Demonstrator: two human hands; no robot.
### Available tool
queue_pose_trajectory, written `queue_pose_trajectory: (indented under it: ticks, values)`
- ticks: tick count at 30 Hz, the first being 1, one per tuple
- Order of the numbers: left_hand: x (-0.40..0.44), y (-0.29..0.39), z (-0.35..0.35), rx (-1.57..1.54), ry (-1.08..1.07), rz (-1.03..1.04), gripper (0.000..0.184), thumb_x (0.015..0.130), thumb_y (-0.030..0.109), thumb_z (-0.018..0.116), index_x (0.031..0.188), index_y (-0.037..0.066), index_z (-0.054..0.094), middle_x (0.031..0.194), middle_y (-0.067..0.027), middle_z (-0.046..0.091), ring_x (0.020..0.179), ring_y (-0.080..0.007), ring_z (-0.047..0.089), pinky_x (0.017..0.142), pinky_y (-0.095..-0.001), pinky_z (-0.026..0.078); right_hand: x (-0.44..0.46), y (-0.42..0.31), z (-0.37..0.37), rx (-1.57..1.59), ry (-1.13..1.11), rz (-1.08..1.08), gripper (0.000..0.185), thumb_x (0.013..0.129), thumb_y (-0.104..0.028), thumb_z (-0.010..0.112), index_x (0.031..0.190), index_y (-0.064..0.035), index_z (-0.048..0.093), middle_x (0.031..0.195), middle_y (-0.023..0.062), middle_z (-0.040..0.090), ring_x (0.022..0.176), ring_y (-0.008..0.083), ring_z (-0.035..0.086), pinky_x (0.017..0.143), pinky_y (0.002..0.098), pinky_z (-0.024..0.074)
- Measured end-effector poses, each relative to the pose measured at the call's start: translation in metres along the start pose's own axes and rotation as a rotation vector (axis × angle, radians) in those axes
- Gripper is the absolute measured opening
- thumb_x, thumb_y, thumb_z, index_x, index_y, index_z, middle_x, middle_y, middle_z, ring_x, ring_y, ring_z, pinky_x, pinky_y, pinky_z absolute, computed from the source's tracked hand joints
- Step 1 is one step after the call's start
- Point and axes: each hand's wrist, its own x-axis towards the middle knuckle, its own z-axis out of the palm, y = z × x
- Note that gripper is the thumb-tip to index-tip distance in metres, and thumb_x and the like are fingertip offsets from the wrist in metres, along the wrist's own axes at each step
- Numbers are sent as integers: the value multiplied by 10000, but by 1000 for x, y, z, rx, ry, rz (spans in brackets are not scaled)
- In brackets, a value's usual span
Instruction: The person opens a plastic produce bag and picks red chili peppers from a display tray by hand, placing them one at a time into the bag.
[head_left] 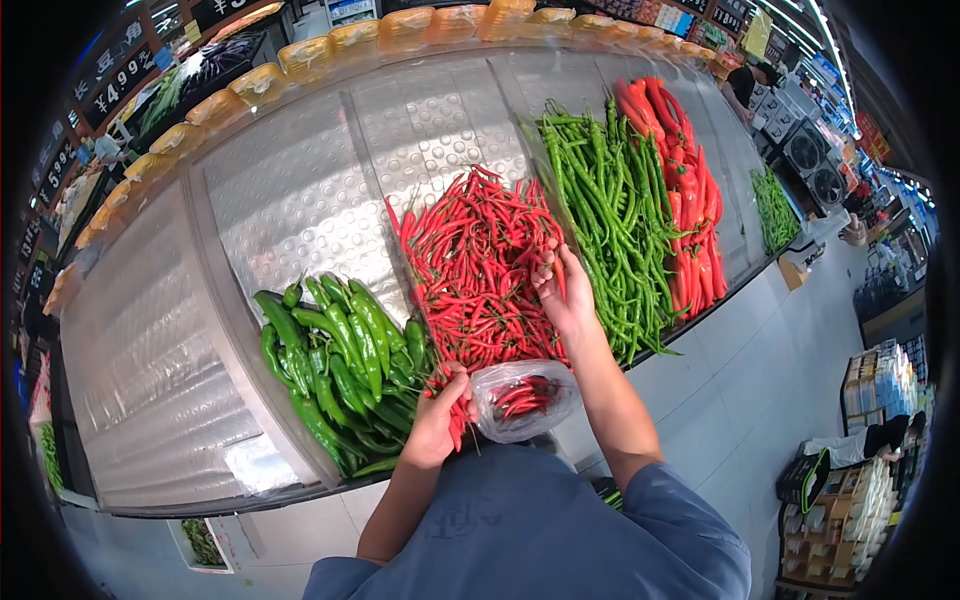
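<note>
A heap of small red chilies point(480, 260) fills the middle of the display counter. My left hand point(436, 420) is closed around several red chilies, their tips hanging below the fingers, at the near left edge of the heap. Over the heap's right side, my right hand point(566, 292) has its fingers bent and pinched together among the chilies; what lies between them is too small to make out. Between my forearms, close to my body, a clear plastic bag point(483, 412) gapes with some red chilies point(525, 398) inside.
Large green peppers point(345, 350) lie left of the heap. Long thin green chilies point(600, 220) and big red peppers point(690, 200) lie to the right, past a clear divider point(545, 165). Yellow trays point(330, 45) line the back edge. A person point(880, 437) is at the far right.
</note>
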Motion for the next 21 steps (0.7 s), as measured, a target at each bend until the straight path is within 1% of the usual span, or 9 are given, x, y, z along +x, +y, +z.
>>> queue_pose_trajectory:
  ticks: [5, 7, 8, 11, 14, 17, 18, 19, 21]
  values:
    - [0, 0, -3, 6, 20, 21, 182, 1047, 171, 618, 1205, 99, 562, 825, -24, 567, 676, -160, 599, 597, -328, 490, -24, 12, 4, 200, -133, 85, 227, 1092, -265, 515, 1163, -76, 619, 757, -21, 561, 641, 117, 490, 655, 291, 420]
    - [4, 2, 0, 99, 2, 77, 292, 1042, 162, 631, 1306, 72, 545, 825, -15, 570, 665, -143, 597, 592, -307, 493, -41, 18, 13, 225, -158, 120, 216, 1084, -266, 528, 1172, -85, 605, 768, -23, 564, 630, 116, 496, 661, 288, 430]
    - [6, 4, 2, 145, 0, 104, 347, 1040, 157, 638, 1357, 59, 537, 825, -10, 571, 659, -134, 596, 590, -296, 495, -53, 22, 20, 219, -120, 157, 220, 1090, -268, 517, 1170, -85, 609, 758, -27, 561, 620, 116, 494, 667, 287, 432]
    - [16, 10, 18, 255, -70, 252, 520, 1028, 136, 658, 1492, 19, 455, 828, 5, 577, 639, -100, 586, 579, -257, 491, -85, 36, 35, 197, -157, 247, 223, 1097, -269, 507, 1170, -86, 611, 755, -27, 562, 608, 115, 492, 667, 285, 434]
    - [23, 13, 31, 219, -102, 274, 595, 1013, 111, 677, 1535, 5, 412, 846, 19, 589, 633, -72, 576, 567, -232, 485, -106, 44, 40, 182, -167, 270, 255, 1107, -278, 479, 1182, -72, 609, 746, -22, 553, 589, 112, 481, 656, 290, 421]
    - [27, 8, 31, 359, -88, 266, 583, 1007, 106, 685, 1522, 10, 429, 828, 34, 588, 619, -58, 563, 556, -224, 481, -117, 46, 32, 157, -215, 295, 279, 1113, -288, 459, 1196, -62, 600, 756, -19, 555, 599, 100, 493, 653, 274, 430]
    - [28, 6, 27, 392, -104, 260, 513, 996, 108, 703, 1465, 33, 509, 835, 42, 624, 615, -44, 556, 555, -215, 480, -120, 46, 31, 138, -211, 310, 281, 1113, -286, 460, 1204, -58, 597, 755, -17, 553, 598, 99, 492, 645, 271, 427]
    - [28, 4, 24, 452, -70, 240, 471, 998, 110, 702, 1433, 35, 539, 836, 39, 631, 617, -46, 554, 561, -215, 477, -122, 45, 30, 118, -207, 325, 283, 1113, -283, 460, 1211, -54, 594, 754, -15, 550, 596, 98, 492, 637, 268, 423]
    - [29, 1, 21, 569, -8, 203, 388, 1001, 113, 699, 1368, 37, 599, 838, 34, 644, 620, -51, 549, 574, -216, 471, -127, 45, 24, 69, -184, 351, 277, 1110, -265, 468, 1233, -51, 592, 772, 0, 546, 563, 91, 457, 568, 255, 389]
